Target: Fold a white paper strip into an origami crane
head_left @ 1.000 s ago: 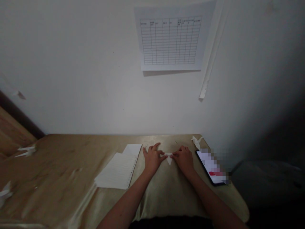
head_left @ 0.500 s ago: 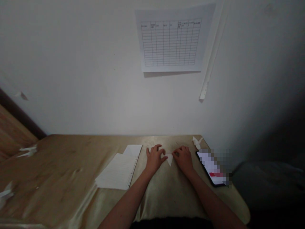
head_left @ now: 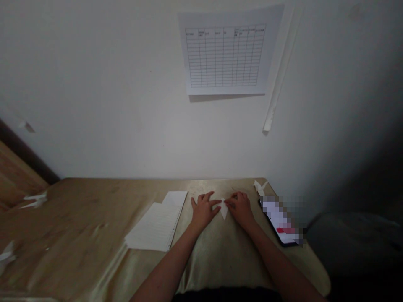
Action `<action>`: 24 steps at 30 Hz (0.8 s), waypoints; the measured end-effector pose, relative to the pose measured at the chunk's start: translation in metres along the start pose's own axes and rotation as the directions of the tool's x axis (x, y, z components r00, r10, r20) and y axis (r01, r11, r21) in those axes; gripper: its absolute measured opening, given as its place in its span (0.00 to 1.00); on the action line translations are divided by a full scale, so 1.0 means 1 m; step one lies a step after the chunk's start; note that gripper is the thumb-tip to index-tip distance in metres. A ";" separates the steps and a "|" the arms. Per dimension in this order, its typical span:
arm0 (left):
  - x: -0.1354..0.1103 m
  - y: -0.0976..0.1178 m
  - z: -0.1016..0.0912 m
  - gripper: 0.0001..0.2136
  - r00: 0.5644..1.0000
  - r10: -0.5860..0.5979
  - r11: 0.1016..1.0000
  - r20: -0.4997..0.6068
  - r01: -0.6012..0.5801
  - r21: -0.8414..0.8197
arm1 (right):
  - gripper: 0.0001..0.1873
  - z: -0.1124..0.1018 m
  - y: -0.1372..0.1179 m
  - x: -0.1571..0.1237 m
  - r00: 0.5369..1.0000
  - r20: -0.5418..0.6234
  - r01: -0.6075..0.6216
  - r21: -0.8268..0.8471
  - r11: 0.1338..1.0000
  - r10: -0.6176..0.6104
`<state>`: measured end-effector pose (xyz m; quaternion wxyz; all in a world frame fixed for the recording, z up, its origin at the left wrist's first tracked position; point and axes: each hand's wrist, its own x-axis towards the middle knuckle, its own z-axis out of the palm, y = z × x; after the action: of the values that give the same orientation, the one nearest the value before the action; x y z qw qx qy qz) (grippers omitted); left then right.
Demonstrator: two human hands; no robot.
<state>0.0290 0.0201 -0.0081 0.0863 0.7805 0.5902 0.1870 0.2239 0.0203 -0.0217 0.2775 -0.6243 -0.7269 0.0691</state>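
A small folded piece of white paper lies on the cloth-covered table between my hands, its narrow point towards me. My left hand is at its left side with fingers spread; the index fingertip touches the upper part and the thumb is by the left edge. On the other side, my right hand has thumb and index finger closed on the upper right edge of the paper, its other fingers curled. The fingertips partly cover the folds.
Left of my hands lies a stack of lined paper. A phone with a lit screen is at the right edge, a folded paper bird behind it. More folded white papers lie far left. A printed table sheet hangs on the wall.
My left index finger has straightened from a curl onto the paper's upper part. The paper's top now looks narrower and pointed, where it was wide and flat. My right hand has shifted slightly left.
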 end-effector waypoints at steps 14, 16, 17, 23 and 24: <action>-0.001 -0.002 -0.001 0.14 1.000 0.015 1.000 0.012 -0.015 -0.006 | 0.12 -0.002 0.005 0.000 0.999 0.046 -0.014 -0.011 1.000 0.014; -0.001 -0.002 -0.001 0.13 1.000 0.013 1.000 0.017 -0.013 -0.015 | 0.13 -0.002 0.006 0.000 0.998 0.056 -0.008 0.002 1.000 0.008; -0.001 -0.002 -0.002 0.13 1.000 0.011 1.000 0.017 -0.011 -0.021 | 0.13 -0.002 0.006 0.001 0.998 0.058 -0.006 0.007 1.000 0.006; -0.002 0.002 -0.006 0.11 0.999 -0.029 0.997 -0.014 0.027 -0.078 | 0.13 -0.003 0.006 0.001 0.998 0.056 0.003 0.032 0.999 -0.004; -0.002 0.003 -0.006 0.11 0.999 -0.041 0.996 -0.022 0.039 -0.083 | 0.13 -0.004 0.006 0.000 0.998 0.055 0.005 0.035 0.999 -0.007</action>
<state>0.0289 0.0172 -0.0015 0.1155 0.7620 0.5985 0.2187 0.2308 0.0210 -0.0212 0.2684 -0.6151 -0.7348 0.0984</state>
